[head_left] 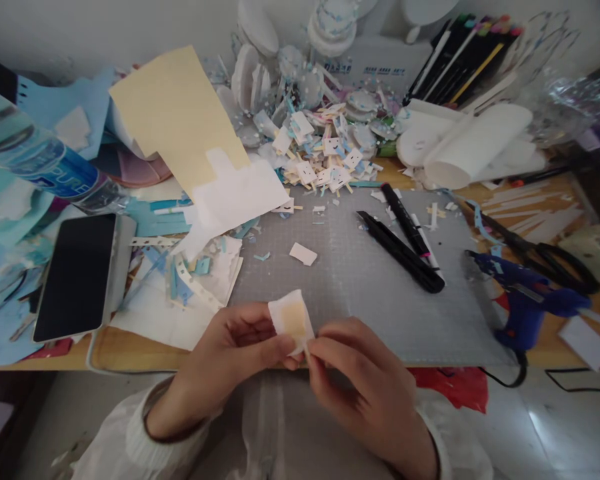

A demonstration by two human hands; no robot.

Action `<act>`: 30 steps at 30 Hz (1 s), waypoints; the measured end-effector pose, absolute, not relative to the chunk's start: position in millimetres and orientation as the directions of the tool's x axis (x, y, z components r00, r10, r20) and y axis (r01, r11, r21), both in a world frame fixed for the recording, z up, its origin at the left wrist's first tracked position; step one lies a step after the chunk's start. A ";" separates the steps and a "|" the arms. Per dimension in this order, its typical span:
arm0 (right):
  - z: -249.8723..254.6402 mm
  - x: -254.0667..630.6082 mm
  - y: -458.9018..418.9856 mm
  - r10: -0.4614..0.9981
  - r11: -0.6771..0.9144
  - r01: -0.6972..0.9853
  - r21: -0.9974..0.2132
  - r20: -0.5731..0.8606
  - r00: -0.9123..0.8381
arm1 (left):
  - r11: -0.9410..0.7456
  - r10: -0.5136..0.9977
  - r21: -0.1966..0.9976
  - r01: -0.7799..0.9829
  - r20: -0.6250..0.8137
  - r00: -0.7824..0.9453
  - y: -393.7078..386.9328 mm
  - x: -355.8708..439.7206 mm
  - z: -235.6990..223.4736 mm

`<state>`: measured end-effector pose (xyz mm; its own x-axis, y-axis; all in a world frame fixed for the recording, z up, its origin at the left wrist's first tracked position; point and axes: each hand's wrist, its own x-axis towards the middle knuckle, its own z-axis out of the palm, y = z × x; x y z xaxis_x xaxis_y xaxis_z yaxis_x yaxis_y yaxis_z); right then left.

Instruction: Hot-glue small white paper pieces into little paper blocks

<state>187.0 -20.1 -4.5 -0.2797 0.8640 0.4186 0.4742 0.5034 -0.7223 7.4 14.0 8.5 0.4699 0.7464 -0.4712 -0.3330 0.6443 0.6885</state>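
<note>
1. Left side of the frame: a black-screened rectangular phone (75, 277) rests near the front edge of the pale wooden worktop (130, 353).
2. Lower centre-left: the left hand (240, 340) pinches a small white paper piece with a yellow patch (293, 320), thumb over its lower part.
3. Lower centre: the paper piece is raised between both hands, its long axis running roughly up and down the frame, lower end toward the right fingertips.
4. Right of it: the right hand (365, 370) has thumb and forefinger closed at its lower-right corner. Both hands touch it, so neither is nearer.
5. Centre-right: a slim black cutter (400, 253) lies slantwise on the grey gridded mat (405, 333).
</note>
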 end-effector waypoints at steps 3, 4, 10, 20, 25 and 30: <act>-3.9 188.2 -17.6 0.831 0.555 0.503 -0.663 0.463 -0.308 | 0.669 0.727 0.670 -0.320 -0.503 0.467 16.3 7.5 10.4; -3.1 188.8 -16.6 0.825 0.564 0.515 -0.645 0.469 -0.316 | 0.684 0.714 0.661 -0.308 -0.518 0.471 17.2 7.3 10.7; -1.8 195.3 -16.1 0.781 0.624 0.507 -0.594 0.453 -0.430 | 0.743 0.637 0.636 -0.210 -0.574 0.514 20.8 3.6 5.9; -11.5 204.8 -21.7 0.757 0.648 0.492 -0.582 0.422 -0.499 | 0.592 0.668 0.806 -0.003 -0.489 0.561 22.9 -1.5 13.1; -15.9 210.8 -23.9 0.729 0.677 0.424 -0.602 0.465 -0.503 | 0.550 0.682 0.834 0.035 -0.474 0.557 19.3 0.5 14.6; -16.3 213.2 -27.3 0.690 0.723 0.440 -0.533 0.524 -0.499 | 0.559 0.705 0.829 0.012 -0.483 0.520 16.6 4.0 12.9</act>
